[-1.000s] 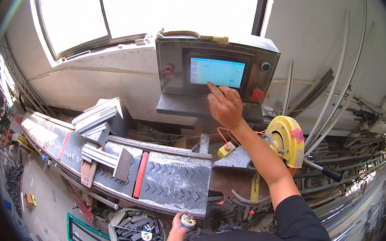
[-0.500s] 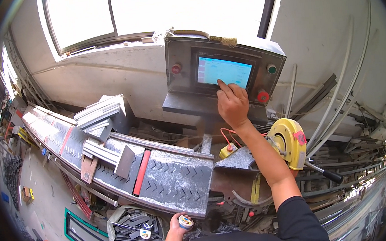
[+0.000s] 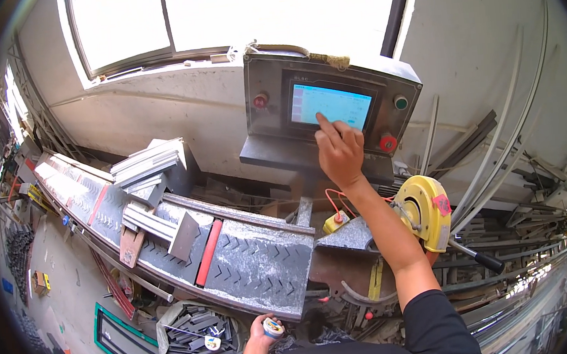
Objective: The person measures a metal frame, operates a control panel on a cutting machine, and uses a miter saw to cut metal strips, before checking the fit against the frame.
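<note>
My right hand (image 3: 341, 152) reaches up to a control panel (image 3: 267, 126). Its index finger is stretched out with the tip at the lit touchscreen (image 3: 335, 105), the other fingers are loosely bent, and it holds nothing. Low in the view, my left hand (image 3: 261, 333) is closed around a small tape measure (image 3: 273, 327) with a round white, blue and yellow face. That hand is beside the near edge of a long grey machine bed (image 3: 254, 260) with chevron marks. Red buttons (image 3: 388, 142) and a green button (image 3: 400, 103) flank the screen.
A yellow round saw guard (image 3: 425, 213) with a black handle (image 3: 488, 261) stands right of my forearm. Metal profiles (image 3: 147, 163) lie on the bed. Below are a bag of dark offcuts (image 3: 193, 333) and green frames (image 3: 102, 341). Long strips (image 3: 525, 88) lean against the right wall.
My right index fingertip has shifted slightly up and left on the screen. My left hand keeps hold of the tape measure in about the same place.
</note>
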Demonstrator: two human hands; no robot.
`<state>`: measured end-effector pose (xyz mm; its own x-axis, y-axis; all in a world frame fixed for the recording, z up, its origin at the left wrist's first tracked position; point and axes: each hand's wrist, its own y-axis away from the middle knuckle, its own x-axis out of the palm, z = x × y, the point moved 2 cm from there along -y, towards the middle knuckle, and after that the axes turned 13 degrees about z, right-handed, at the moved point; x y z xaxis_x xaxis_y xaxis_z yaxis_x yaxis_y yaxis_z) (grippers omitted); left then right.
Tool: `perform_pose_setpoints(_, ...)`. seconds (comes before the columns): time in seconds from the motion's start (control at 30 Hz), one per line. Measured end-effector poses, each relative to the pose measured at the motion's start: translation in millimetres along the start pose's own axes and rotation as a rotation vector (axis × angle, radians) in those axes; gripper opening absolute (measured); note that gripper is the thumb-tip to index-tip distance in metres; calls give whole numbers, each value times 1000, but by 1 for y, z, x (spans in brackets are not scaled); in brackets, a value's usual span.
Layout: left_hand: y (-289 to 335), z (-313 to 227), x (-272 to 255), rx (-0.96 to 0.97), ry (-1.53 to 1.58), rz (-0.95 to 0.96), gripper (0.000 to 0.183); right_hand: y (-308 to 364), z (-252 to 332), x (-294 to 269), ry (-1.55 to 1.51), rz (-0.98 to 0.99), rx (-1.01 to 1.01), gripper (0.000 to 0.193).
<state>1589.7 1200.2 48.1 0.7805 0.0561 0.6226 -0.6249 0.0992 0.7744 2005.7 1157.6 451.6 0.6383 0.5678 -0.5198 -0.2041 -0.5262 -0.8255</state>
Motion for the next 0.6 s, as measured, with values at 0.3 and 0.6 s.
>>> perform_pose_setpoints(0.3, -7, -1, -12, -12, 30, 30, 16, 3, 0, -3, -22, -34, -18, 6)
perform_pose_setpoints(0.6, -3, 2, -16, 30, -19, 3, 15, 3, -2, -3, -15, -30, 10, 5)
